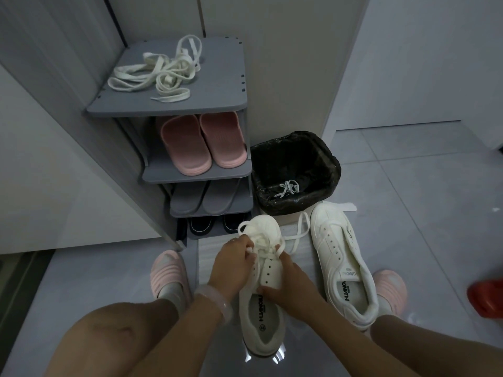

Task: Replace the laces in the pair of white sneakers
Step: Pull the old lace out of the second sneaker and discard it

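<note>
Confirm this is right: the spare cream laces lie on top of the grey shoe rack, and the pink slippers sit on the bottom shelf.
Not quite. In the head view the cream laces do lie on top of the grey shoe rack, but the pink slippers sit on the shelf just below the top.

Grey shoe rack (168,104) with pink slippers (201,142), beside a black-lined bin (326,159).

Two white sneakers (340,257) with black insole lettering sit on pale grey floor tiles (408,186). Cream laces (160,72) top a grey shoe rack (196,172) holding pink slippers (201,142), grey slippers (206,198) and black shoes (215,225). A black bin liner (296,156) holds a white lace (288,187); a pale pink bangle (215,297) circles one wrist.
</note>
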